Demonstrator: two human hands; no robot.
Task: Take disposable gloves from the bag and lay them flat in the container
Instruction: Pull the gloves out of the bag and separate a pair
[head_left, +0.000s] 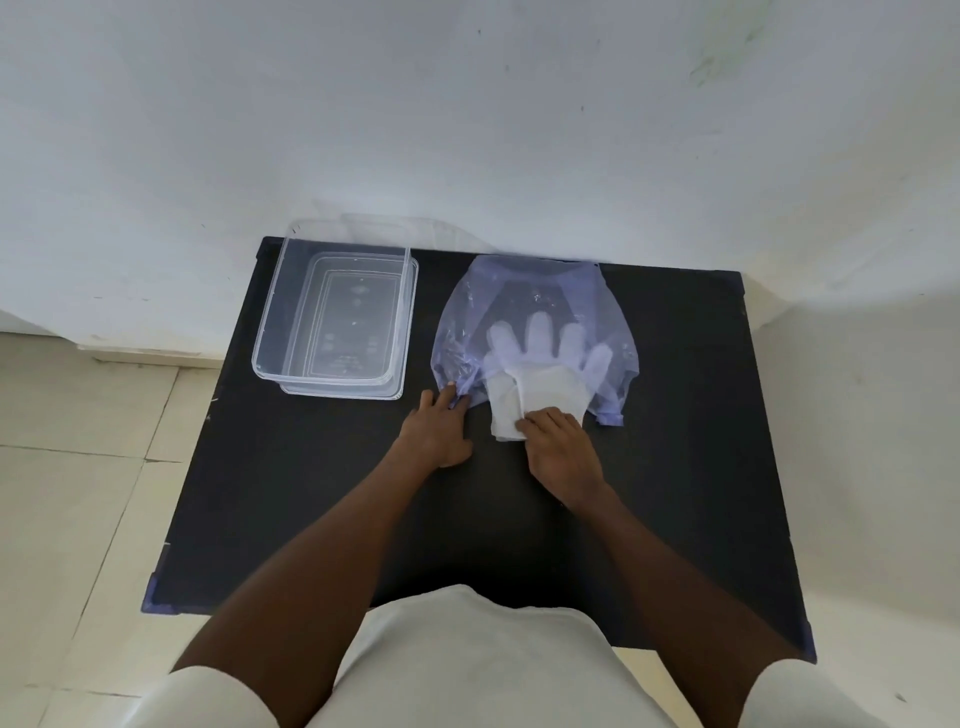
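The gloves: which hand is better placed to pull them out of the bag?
Right hand: it grips the gloves at the cuff, while the left hand presses the bag down.

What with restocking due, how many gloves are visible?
1 glove shape, half inside the bag, cuff gripped by the right hand; more may be stacked beneath.

A black table (322, 499) stands against a white wall (467, 114) on pale floor tiles (78, 467).

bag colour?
Translucent pale purple bag, clearest in the head view.
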